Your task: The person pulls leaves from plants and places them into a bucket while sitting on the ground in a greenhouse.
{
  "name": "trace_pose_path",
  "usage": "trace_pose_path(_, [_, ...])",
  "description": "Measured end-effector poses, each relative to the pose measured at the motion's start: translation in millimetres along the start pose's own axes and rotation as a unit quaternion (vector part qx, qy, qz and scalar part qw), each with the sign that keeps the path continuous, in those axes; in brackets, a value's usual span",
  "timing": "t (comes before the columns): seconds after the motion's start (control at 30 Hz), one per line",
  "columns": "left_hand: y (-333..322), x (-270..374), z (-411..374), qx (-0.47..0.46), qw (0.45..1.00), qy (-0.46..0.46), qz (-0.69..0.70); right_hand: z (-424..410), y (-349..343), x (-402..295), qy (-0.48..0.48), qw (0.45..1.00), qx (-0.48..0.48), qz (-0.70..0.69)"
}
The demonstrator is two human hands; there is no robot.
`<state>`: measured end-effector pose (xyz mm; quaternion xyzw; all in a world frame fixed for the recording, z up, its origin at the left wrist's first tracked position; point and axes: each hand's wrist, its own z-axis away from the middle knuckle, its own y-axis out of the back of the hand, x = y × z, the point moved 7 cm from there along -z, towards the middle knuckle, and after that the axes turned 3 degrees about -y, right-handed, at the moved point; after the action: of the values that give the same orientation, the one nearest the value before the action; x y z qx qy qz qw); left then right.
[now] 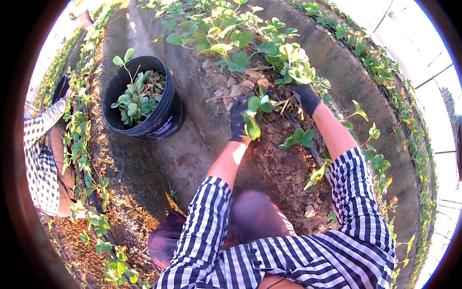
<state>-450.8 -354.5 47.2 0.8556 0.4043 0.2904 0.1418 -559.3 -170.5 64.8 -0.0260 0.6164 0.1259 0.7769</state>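
Observation:
My left hand (239, 119), in a dark glove, is closed around a sprig of green strawberry leaves (253, 122) at the edge of the raised soil bed. To its right, my gloved right hand (306, 98) reaches in at the base of a leafy strawberry plant (296, 65). Foliage hides its fingertips, so its grip is unclear. Pale stems (285, 104) show between both hands, above a black drip line (293, 122). Dry brown leaves (254, 77) lie on the soil just beyond. A small strawberry plant (299, 138) grows below my right hand.
A black plastic bucket (173, 104) holding picked leaves (139, 97) stands in the furrow (196, 119) at left. Another strawberry row (81, 137) runs beyond it, where a person in a checked shirt (39, 166) crouches. More plants (389, 79) line the right side.

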Motion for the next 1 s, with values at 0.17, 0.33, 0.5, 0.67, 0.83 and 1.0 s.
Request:
trace_pose_path(0.17, [-24.9, -23.1, 15.8, 0.061, 0.813, 0.338, 0.469, -32.6, -53.3, -31.9, 0.154, 0.954, -0.159, 0.204])
trace_pose_path(0.33, [-17.1, -23.8, 12.7, 0.007, 0.944, 0.211, 0.254, -38.2, -107.4, -30.7, 0.133, 0.829, -0.169, 0.517])
trace_pose_path(0.5, [-18.4, -13.6, 8.3, -0.016, 0.98, 0.135, 0.144, -67.5, -99.9, 0.5, 0.064, 0.789, -0.091, 0.605])
trace_pose_path(0.67, [-14.0, -3.9, 4.4, -0.006, 0.997, 0.046, 0.064, -69.2, -57.9, 18.3, 0.175, 0.878, 0.025, 0.446])
trace_pose_path(0.83, [-1.1, -4.1, 5.2, -0.033, 0.999, 0.026, 0.014, -69.6, -55.0, 12.5, 0.188, 0.837, 0.064, 0.51])
trace_pose_path(1.0, [-11.1, 1.0, 5.9, -0.036, 0.999, 0.017, -0.01, -76.4, -19.9, 12.3, 0.201, 0.955, -0.022, 0.217])
